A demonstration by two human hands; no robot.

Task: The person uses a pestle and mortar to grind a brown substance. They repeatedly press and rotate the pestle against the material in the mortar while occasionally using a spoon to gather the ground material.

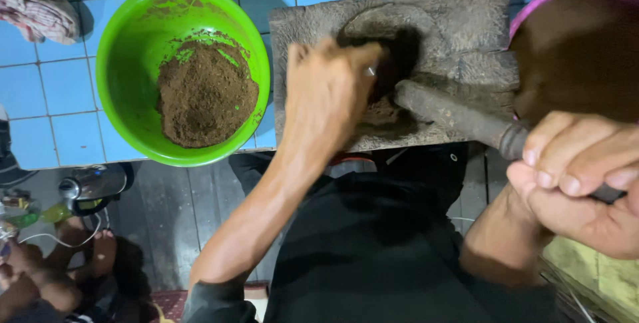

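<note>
**One mortar, one pestle, one bowl, two hands**

One flat grey stone grinding slab (459, 23) with a dark hollow lies at upper centre of the frame on the blue tiled counter (53, 96). One long dark stone pestle (459, 118) slants from the hollow down to the right edge. One round bright-green plastic bowl (126, 50), just left of the slab, holds one heap of brown ground powder (206, 93). One crumpled patterned cloth (36, 8) sits in the upper left corner.

The left hand (329, 93) reaches up from lower centre, forearm extended, palm down, fingers curled into the hollow over dark material (whether they pinch any of it cannot be told). The right hand (586, 183), at the right edge, is clamped in a fist around the pestle's upper end, knuckles toward the camera.
</note>
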